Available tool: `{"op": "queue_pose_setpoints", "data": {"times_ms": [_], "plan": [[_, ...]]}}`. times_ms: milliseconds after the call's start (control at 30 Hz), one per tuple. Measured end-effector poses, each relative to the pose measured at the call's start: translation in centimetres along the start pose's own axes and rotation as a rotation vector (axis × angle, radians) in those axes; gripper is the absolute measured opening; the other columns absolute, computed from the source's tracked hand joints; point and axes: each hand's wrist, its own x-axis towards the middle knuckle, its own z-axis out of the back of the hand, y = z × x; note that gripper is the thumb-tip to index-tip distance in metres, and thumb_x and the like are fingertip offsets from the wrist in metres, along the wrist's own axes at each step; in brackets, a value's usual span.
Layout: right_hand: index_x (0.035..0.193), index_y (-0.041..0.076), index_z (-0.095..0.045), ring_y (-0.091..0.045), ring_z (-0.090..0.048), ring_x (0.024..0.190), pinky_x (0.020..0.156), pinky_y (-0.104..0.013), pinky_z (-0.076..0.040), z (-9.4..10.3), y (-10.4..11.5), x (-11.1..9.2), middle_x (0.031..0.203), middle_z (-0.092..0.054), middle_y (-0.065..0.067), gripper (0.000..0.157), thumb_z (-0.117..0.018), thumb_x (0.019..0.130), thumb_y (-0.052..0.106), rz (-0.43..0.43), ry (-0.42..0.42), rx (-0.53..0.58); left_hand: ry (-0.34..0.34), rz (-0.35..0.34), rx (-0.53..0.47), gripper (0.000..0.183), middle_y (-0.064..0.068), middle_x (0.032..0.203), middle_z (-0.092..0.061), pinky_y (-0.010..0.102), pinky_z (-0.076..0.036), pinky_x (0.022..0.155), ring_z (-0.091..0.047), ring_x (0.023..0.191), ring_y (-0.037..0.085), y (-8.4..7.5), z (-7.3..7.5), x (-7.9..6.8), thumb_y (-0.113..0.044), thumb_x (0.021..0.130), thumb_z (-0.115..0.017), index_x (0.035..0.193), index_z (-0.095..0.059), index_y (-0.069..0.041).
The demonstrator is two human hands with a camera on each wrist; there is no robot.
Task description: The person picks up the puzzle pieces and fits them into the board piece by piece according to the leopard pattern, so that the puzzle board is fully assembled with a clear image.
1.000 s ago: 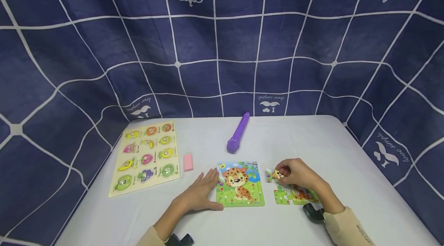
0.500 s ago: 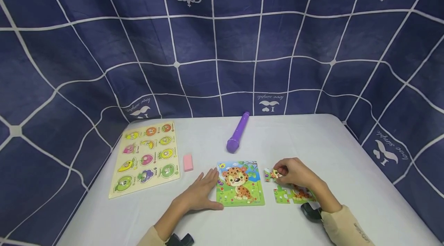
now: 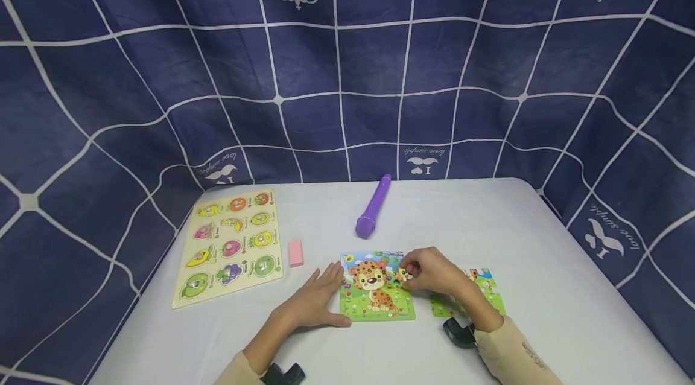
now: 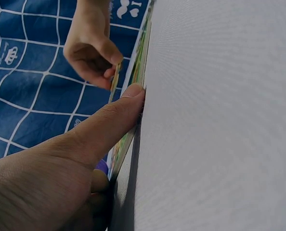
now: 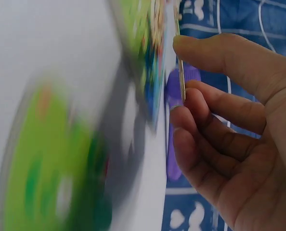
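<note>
My right hand [image 3: 437, 270] pinches a small jigsaw piece [image 3: 402, 275] with part of a leopard's face on it, over the right side of a square leopard picture board [image 3: 361, 311]. In the right wrist view the piece [image 5: 182, 82] appears edge-on between thumb and fingertips, raised above the board. My left hand [image 3: 311, 303] lies with fingers stretched at the board's left edge, thumb near its lower left corner. The left wrist view has that thumb [image 4: 114, 115] against the board's edge. Green jigsaw pieces [image 3: 491, 291] lie right of the board, partly hidden by my right forearm.
On the white table [image 3: 326, 355], a wooden fruit puzzle board [image 3: 214, 243] lies at the left, with a pink block [image 3: 295, 253] beside it. Beyond the leopard board is a purple toy microphone [image 3: 374, 207]. A blue checked curtain [image 3: 369, 119] hangs behind the table.
My right hand has moved left with the pinched jigsaw piece, from beside the leopard board to over its right side, uncovering more of the pieces at right. The left hand stays put.
</note>
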Motion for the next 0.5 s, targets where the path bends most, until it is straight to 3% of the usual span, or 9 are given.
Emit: {"op": "queue_pose_setpoints", "data": {"times_ms": [333, 500], "plan": [[0.086, 0.010, -0.071, -0.002, -0.048, 0.063, 0.059, -0.017, -0.045, -3.0, 3.6, 2.0, 0.069, -0.060, 0.006, 0.019, -0.082, 0.071, 0.014, 0.118, 0.016, 0.005, 0.001, -0.010, 0.000, 0.116, 0.016, 0.163, -0.013, 0.052, -0.012, 0.124, -0.014, 0.152, 0.031, -0.2, 0.3, -0.2, -0.066, 0.073, -0.070, 0.153, -0.021, 0.001], [0.088, 0.009, -0.074, 0.000, -0.046, 0.060, 0.059, -0.017, -0.043, -4.0, 4.5, 2.7, 0.067, -0.058, 0.010, 0.021, -0.082, 0.070, 0.016, 0.138, 0.012, -0.026, -0.006, -0.008, 0.008, 0.116, 0.015, 0.164, -0.014, 0.051, -0.013, 0.124, -0.015, 0.152, 0.030, -0.1, 0.2, -0.2, -0.068, 0.073, -0.070, 0.153, -0.021, 0.000]]}}
